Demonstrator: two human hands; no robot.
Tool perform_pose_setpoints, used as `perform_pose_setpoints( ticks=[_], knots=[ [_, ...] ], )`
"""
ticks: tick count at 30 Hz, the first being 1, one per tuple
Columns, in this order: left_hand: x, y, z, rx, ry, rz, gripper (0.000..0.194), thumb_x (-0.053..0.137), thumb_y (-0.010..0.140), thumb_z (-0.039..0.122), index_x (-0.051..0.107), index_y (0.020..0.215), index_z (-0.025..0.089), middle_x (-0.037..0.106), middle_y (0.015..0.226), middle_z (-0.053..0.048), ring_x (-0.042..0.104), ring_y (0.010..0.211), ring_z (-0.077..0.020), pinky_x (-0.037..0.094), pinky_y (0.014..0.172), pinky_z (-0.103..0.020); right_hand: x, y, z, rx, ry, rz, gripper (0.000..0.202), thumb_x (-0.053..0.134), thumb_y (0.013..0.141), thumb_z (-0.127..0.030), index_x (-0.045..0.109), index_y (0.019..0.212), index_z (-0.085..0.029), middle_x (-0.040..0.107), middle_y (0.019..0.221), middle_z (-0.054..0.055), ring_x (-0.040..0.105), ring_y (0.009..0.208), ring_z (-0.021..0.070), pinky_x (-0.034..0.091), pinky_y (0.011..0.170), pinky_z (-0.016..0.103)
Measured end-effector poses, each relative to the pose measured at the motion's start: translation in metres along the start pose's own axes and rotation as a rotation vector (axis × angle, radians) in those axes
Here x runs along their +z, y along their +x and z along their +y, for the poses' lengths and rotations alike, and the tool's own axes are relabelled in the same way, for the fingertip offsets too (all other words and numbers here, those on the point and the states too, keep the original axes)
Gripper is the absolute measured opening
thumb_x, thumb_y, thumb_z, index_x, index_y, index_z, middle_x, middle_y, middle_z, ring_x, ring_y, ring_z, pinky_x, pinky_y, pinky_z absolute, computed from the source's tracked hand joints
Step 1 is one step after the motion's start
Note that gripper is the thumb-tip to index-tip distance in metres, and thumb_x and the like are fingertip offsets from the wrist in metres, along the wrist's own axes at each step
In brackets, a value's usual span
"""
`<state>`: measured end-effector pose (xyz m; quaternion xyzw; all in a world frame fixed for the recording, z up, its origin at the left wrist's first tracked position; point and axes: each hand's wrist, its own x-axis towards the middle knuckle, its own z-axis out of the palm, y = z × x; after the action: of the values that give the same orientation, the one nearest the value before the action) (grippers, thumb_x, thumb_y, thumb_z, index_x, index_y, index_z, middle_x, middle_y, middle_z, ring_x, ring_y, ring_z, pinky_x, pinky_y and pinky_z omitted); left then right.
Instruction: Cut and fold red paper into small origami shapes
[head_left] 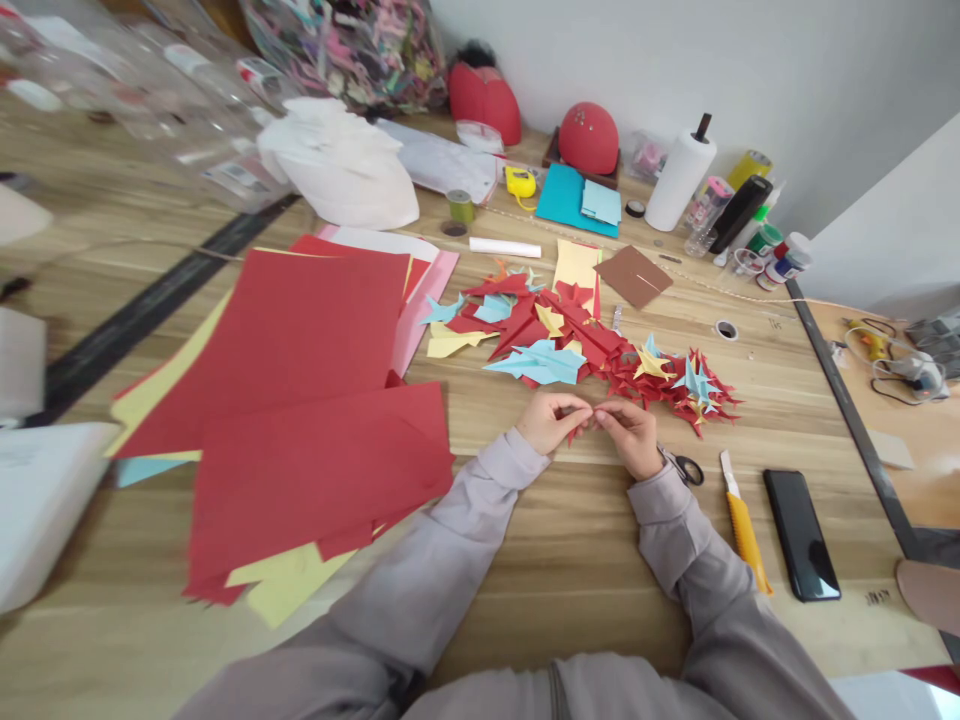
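Observation:
My left hand (551,422) and my right hand (628,432) meet at their fingertips over the table. Both pinch a small piece of folded red paper (572,436), mostly hidden by the fingers; its folded shape cannot be made out. Just beyond my hands lies a heap of folded paper planes (592,340) in red, blue and yellow. A larger blue paper plane (541,362) rests at the heap's near side. Scissors (688,470) lie partly under my right wrist. To the left are overlapping red paper sheets (315,470), with yellow and pink ones beneath.
At right lie a yellow utility knife (744,530) and a black phone (801,535). Farther back stand a tape measure (520,182), teal paper (562,200), a white paper roll (681,180) and several bottles. Brown paper (634,276) lies behind the planes; a white bag (337,165) sits back left.

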<state>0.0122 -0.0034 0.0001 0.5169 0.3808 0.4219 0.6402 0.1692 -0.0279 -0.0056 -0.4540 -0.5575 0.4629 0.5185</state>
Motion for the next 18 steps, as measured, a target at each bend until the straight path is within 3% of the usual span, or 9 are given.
perform_pose_setpoints(
  ticks=[18],
  knots=[
    [0.0002, -0.0002, -0.0022, 0.06, 0.081, 0.038, 0.018, 0.068, 0.07, 0.03, 0.066, 0.07, 0.011, 0.06, 0.059, -0.001, 0.054, 0.046, -0.008, 0.044, 0.045, -0.019, -0.0019, -0.001, 0.0022, 0.004, -0.022, -0.028, 0.017, 0.064, 0.081, -0.038, 0.068, 0.086, -0.022, 0.068, 0.074, 0.002, 0.063, 0.066, 0.0155, 0.052, 0.066, 0.031]
  ],
)
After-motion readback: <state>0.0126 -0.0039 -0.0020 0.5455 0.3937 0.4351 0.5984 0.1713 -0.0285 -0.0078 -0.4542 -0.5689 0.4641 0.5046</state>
